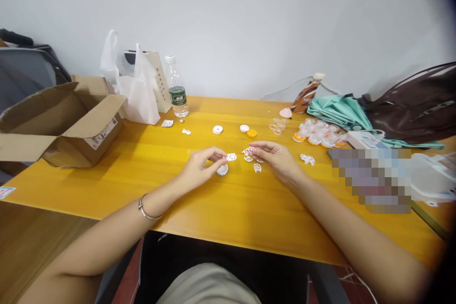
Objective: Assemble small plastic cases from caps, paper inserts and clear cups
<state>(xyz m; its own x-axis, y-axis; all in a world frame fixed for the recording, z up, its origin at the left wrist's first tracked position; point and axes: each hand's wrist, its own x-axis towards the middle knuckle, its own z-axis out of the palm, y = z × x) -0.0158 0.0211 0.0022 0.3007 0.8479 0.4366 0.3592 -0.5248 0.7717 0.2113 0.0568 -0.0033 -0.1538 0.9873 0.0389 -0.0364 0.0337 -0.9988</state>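
My left hand (pixel 201 165) rests on the yellow table (pixel 221 209), its fingers pinched on a small white perforated piece (pixel 231 156), with a white round cap (pixel 222 170) under its fingertips. My right hand (pixel 276 156) lies a little to the right, its fingers curled over a small heap of white perforated pieces (pixel 249 156). One more such piece (pixel 257 167) lies just in front of that hand. A silver bangle (pixel 146 211) circles my left wrist.
An open cardboard box (pixel 62 121) stands at the left, with white plastic bags (pixel 137 85) and a water bottle (pixel 177 88) behind. White caps (pixel 217 129), an orange cap (pixel 251 133), a pile of orange-white cups (pixel 318 133), a teal umbrella (pixel 338 111) and a brown bag (pixel 416 104) lie to the right.
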